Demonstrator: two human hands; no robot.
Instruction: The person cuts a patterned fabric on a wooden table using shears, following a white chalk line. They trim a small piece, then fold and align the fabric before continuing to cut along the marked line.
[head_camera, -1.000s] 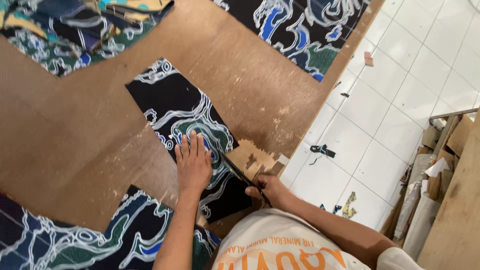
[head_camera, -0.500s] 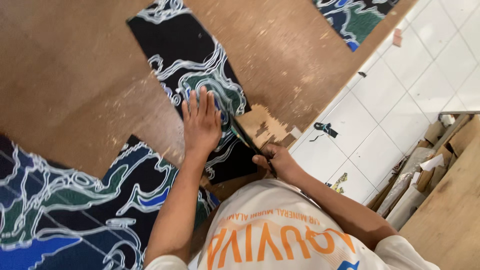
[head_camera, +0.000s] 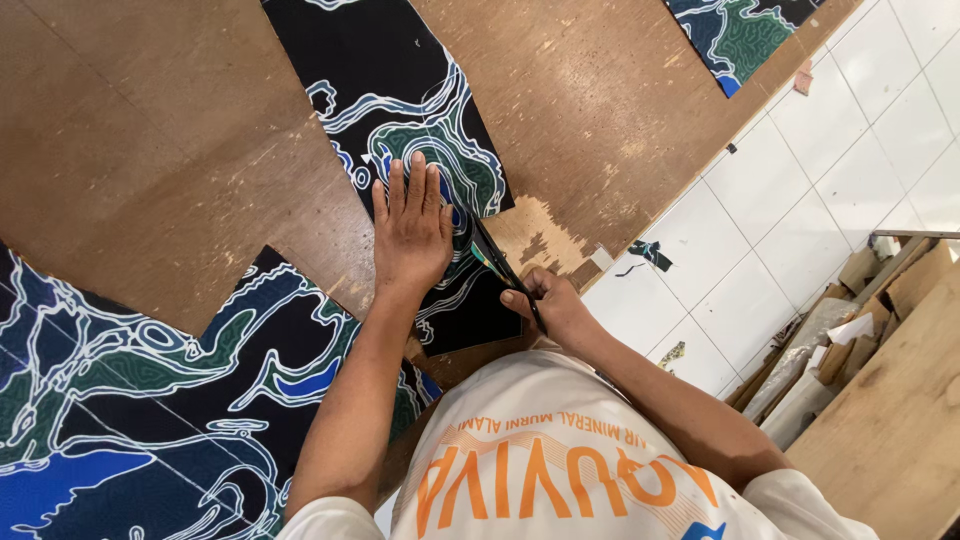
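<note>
The strip of patterned cloth (head_camera: 420, 170) — black with white, green and blue swirls — lies on the brown board (head_camera: 150, 150), its long axis running away from the person and slightly leftward, the near end just in front of the chest. The left hand (head_camera: 412, 228) lies flat on it, fingers spread and pointing up the strip, pressing it down and gripping nothing. The right hand (head_camera: 553, 305) sits just beside it at the cloth's right edge, clenched around a pair of dark scissors (head_camera: 505, 275) whose blades point along that edge, toward the far end. Both hands are at the near end; the right is closer to the edge.

A larger patterned piece (head_camera: 130, 400) lies to the left and another (head_camera: 740, 35) at the far right corner. The board's edge is chipped (head_camera: 540, 240); beyond it, white floor tiles (head_camera: 800, 180) with scraps (head_camera: 650, 253), and cardboard and wood (head_camera: 880, 340) stacked at right.
</note>
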